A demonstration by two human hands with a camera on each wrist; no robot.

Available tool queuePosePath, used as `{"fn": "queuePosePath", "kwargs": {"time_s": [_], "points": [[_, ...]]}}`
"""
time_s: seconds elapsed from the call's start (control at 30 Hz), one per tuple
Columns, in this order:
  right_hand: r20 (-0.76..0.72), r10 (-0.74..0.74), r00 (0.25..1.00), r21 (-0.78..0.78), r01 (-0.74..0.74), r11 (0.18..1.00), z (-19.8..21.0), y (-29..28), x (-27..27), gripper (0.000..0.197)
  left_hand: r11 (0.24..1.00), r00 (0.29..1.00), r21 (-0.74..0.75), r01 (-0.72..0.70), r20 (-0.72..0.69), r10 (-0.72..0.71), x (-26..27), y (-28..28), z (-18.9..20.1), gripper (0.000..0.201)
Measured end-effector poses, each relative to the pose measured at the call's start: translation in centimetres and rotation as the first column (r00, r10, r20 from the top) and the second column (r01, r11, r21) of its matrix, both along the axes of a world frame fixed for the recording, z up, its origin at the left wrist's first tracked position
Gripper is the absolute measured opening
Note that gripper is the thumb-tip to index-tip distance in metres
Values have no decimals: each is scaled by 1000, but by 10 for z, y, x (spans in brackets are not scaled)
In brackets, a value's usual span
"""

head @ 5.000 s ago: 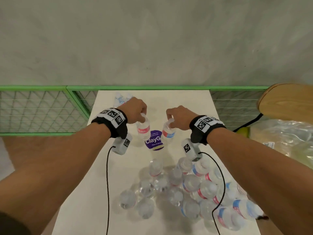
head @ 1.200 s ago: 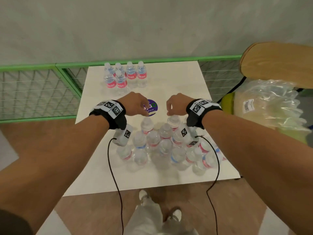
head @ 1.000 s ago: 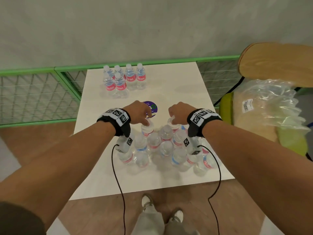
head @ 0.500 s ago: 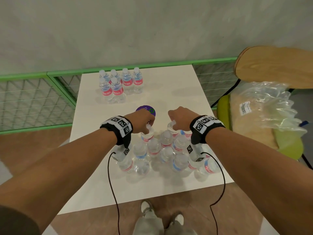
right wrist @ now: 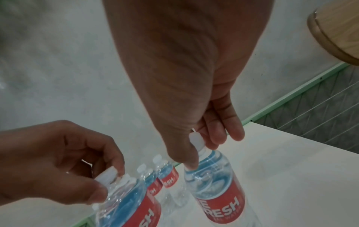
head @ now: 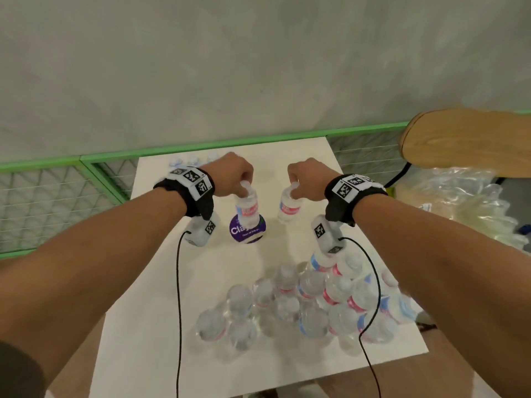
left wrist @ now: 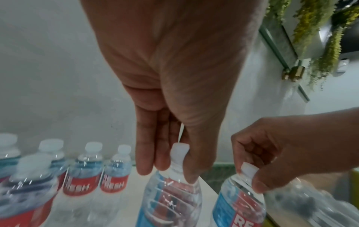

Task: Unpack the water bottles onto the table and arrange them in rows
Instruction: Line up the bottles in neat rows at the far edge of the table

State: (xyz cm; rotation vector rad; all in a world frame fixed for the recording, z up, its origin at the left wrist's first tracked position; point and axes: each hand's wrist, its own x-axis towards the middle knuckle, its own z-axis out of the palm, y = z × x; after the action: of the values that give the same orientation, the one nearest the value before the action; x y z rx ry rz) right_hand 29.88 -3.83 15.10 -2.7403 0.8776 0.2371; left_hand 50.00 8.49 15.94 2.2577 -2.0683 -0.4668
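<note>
Both hands have just lifted bottles from the near cluster (head: 301, 305): left hand (head: 234, 175) pinches one bottle (head: 246, 206) by its cap, right hand (head: 306, 178) another bottle (head: 289, 206), carried above the table (head: 149, 326) toward the far rows (left wrist: 81, 173), so another pair joins them.

A row of bottles (left wrist: 114, 169) stands at the surface's (head: 301, 165) far left, a cluster of bottles (head: 310, 305) near right, a round sticker (head: 244, 234) between them.
</note>
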Motion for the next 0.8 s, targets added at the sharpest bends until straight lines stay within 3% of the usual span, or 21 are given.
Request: {"fn": "queuePosePath", "kwargs": {"time_s": [0.27,0.53,0.8], "points": [[82,-42,996,0,42,999,-1,-77,64,25,984,988,-91,-155,-12,154,54,-90,-3,19],[51,-34,998,2,34,999,-37,-132,116,27,991,990,-12,-137,19,137,78,-154,-48,15],[17,-17,1000,22,17,1000,-62,-151,132,28,993,994,61,-104,21,103,84,-172,-73,11]]}}
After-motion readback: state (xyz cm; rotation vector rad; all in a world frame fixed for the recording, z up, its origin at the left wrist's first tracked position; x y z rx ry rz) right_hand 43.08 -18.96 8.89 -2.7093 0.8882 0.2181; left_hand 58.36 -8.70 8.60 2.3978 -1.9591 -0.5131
